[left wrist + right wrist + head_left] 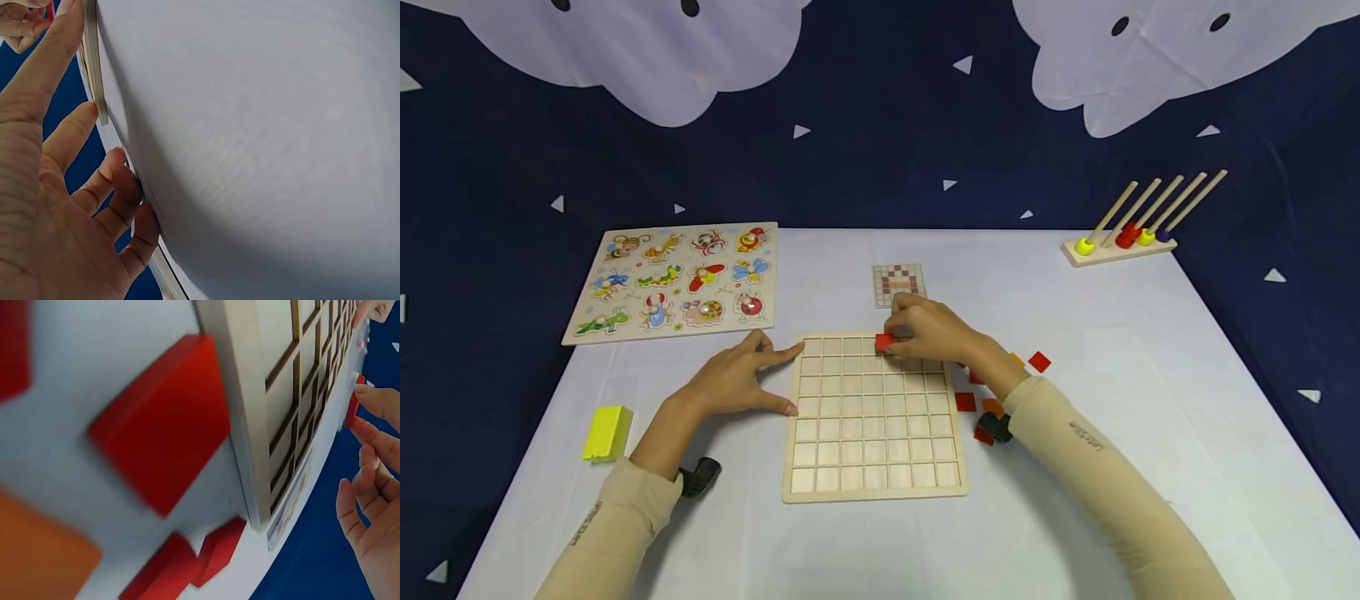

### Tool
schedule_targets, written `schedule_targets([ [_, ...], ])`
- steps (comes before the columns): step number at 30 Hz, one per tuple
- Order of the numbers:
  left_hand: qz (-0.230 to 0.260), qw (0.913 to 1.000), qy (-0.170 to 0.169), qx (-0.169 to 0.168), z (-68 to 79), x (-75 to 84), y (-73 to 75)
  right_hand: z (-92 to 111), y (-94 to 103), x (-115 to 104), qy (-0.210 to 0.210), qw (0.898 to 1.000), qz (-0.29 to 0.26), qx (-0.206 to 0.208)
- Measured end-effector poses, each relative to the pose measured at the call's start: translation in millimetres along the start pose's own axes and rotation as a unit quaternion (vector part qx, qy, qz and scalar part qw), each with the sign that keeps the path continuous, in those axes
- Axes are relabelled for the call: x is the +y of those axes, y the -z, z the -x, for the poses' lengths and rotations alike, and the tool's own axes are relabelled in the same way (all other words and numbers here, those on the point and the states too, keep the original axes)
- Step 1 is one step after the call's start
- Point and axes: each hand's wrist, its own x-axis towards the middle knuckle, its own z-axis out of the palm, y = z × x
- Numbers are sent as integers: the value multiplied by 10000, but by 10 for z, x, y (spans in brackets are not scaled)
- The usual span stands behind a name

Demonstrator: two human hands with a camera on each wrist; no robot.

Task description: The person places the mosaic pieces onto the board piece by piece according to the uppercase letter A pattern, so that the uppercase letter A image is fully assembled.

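Observation:
A wooden grid board (850,408) lies flat on the white table, its square cells bare. My right hand (928,327) pinches a red square tile (883,342) between thumb and finger over the board's top row; the same red tile (355,403) shows edge-on in the right wrist view. With thumb and index finger spread, my left hand (733,377) touches the board's left edge, the other fingers bent loosely on the table. Loose red tiles (965,402) and orange tiles (992,407) lie to the right of the board, partly hidden under my right forearm.
A small pattern card (897,283) lies behind the board. At the back left is an insect peg puzzle (673,283), with a yellow block (607,433) in front of it. A wooden stand with pegs and beads (1120,250) stands at the back right.

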Motion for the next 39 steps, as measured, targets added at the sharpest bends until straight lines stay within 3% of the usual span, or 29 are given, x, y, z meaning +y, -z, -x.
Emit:
schedule_targets([
  [16,-32,10000,-19,16,6,-9,-21,-155,-129,-52,74,9986,477,-218],
  [21,-24,10000,-4,45,8,-11,-23,-165,-158,-60,95,9983,559,-91],
  [32,2,10000,5,61,10,4,-19,-147,-167,-91,-17,9995,325,-31],
  [39,-41,10000,22,44,16,5,-8,-73,-32,-38,-291,9995,3,-74],
])
